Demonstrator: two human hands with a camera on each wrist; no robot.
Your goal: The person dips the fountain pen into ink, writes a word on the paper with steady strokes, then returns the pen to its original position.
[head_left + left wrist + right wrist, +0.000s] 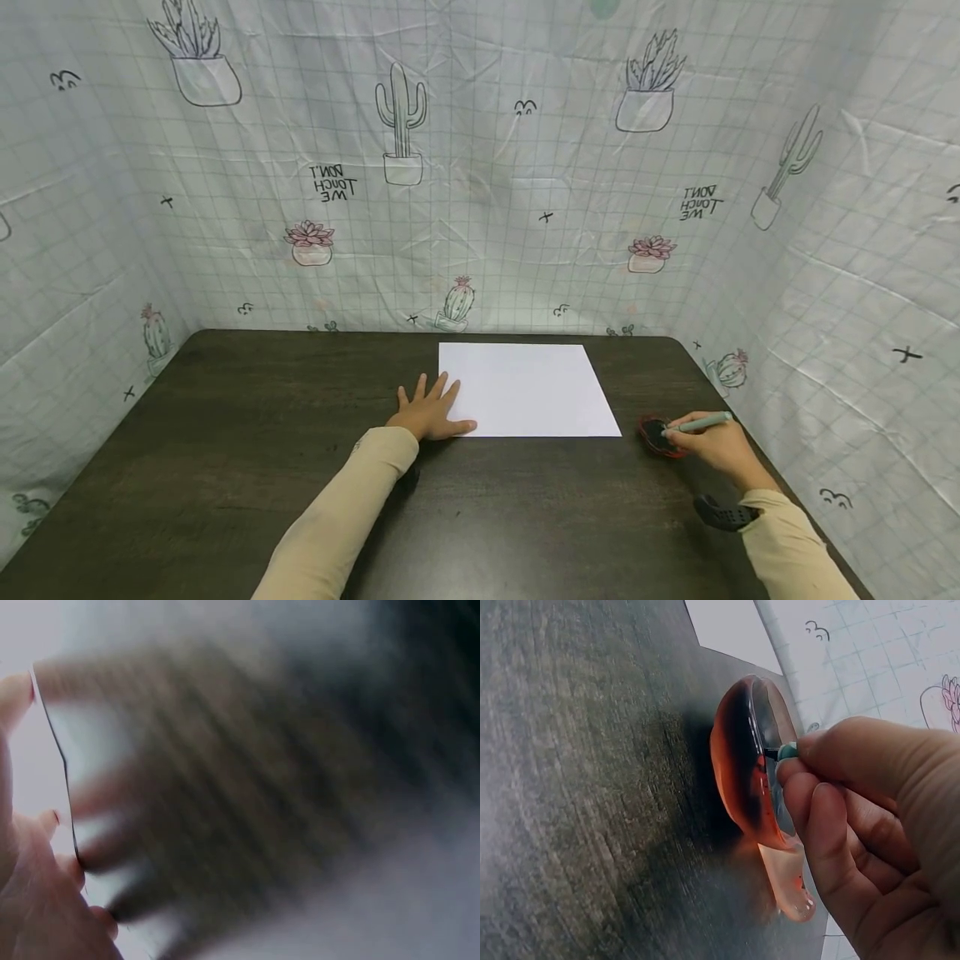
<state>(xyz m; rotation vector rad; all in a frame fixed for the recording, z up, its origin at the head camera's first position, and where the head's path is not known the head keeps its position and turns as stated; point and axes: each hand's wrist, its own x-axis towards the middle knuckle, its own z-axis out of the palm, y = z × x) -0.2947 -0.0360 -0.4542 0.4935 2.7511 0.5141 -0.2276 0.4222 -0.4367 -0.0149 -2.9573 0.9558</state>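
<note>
A blank white sheet of paper [528,390] lies toward the far side of the table. My left hand [429,412] rests at its near left corner, fingers spread, with the thumb on the lower edge. In the left wrist view the fingers [45,900] show at the left, beside a large blur. Over on the right, my right hand [718,446] pinches a pale green pen [705,422]. Its dark tip is at the rim of a small translucent red dish [727,772] with a short handle [789,881], holding dark liquid.
The dark wood table [247,467] is bordered at the back and both sides by a white grid cloth [480,233] printed with cacti. The dish stands near the table's right edge. A black band [723,512] is on the right wrist.
</note>
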